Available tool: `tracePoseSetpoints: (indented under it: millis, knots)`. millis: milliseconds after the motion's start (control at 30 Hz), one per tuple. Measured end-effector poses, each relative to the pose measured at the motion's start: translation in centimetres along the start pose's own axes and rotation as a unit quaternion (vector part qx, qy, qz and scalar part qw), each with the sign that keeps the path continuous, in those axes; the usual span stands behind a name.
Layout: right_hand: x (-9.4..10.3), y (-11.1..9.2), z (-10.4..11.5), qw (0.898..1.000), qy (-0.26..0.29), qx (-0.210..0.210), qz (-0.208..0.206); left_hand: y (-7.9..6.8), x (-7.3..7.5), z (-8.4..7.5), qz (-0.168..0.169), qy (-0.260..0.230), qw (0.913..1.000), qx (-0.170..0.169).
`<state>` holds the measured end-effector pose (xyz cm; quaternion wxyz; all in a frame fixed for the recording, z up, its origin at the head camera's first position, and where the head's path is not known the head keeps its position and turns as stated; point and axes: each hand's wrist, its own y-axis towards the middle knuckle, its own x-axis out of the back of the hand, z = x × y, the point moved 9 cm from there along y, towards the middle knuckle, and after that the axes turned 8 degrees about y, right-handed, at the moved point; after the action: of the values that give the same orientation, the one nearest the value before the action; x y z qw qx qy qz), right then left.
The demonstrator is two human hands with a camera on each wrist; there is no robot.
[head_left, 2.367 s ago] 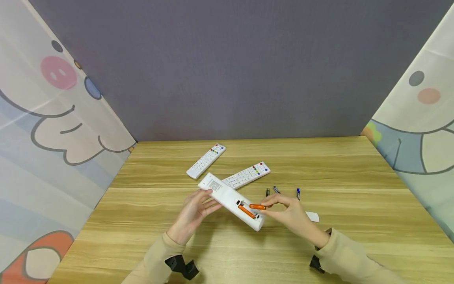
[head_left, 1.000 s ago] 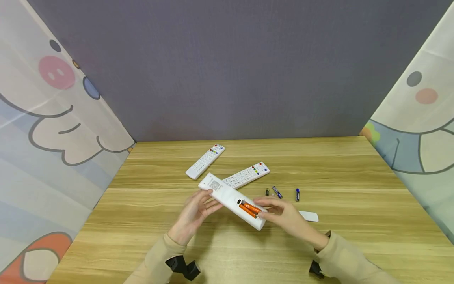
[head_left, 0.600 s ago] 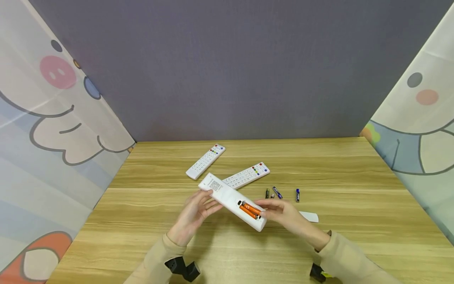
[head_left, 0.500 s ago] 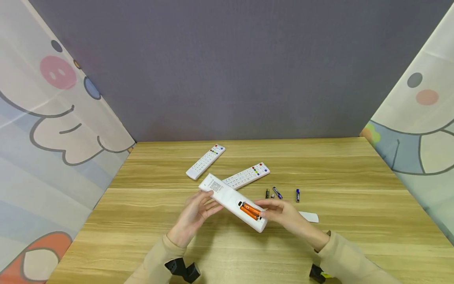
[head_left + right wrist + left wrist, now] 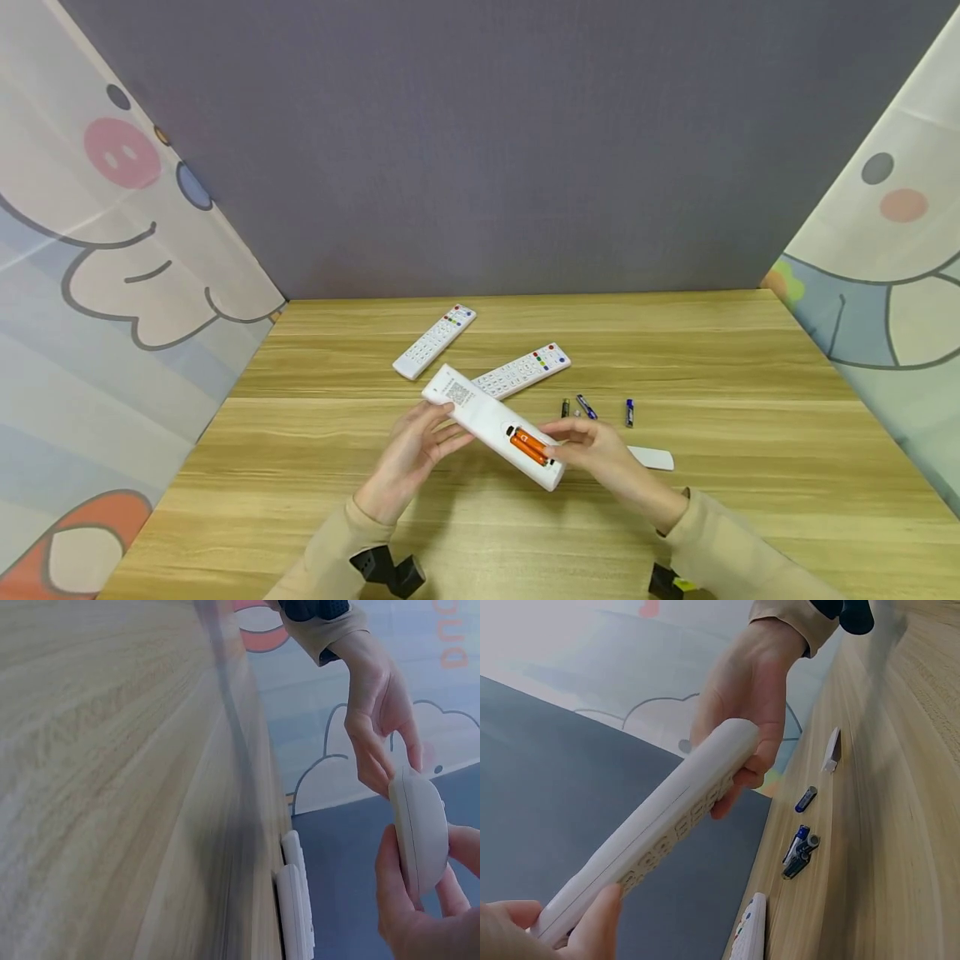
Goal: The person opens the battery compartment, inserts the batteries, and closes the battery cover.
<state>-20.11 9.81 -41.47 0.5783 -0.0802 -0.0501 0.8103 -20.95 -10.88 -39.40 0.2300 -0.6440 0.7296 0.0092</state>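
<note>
A white remote control (image 5: 486,421) is held above the table with its back upward. Two orange batteries (image 5: 527,448) lie side by side in its uncovered compartment. My left hand (image 5: 408,458) grips the end with the printed code, thumb on the back edge. At the compartment end, my right hand (image 5: 600,458) holds the remote between thumb and fingers, the thumb by the batteries' ends. In the left wrist view the keypad side of the remote (image 5: 660,817) faces down. The right wrist view has both hands on the remote's shell (image 5: 420,825).
Two more white remotes, one farther back (image 5: 435,342) and one nearer (image 5: 528,369), lie keypad up. Several loose batteries, a blue one (image 5: 629,413) among them, rest right of centre. A white battery cover (image 5: 652,457) lies beyond my right hand. A grey panel (image 5: 510,150) stands behind the table.
The orange battery pinched in my right hand earlier now sits in the compartment beside the other. My right hand has moved onto the remote's end; my left hand stays nearly still.
</note>
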Motion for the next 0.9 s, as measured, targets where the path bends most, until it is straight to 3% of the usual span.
tracePoseSetpoints:
  millis: [467,900]
  knots:
    - [0.22,0.15,-0.41,1.0,-0.003,-0.002,-0.028,0.14,-0.12,0.17,0.0,-0.002,1.0,0.0]
    - [-0.1,0.01,0.36,0.999,-0.033,0.037,0.017,0.2,-0.11,0.18,0.005,-0.007,0.9999,0.014]
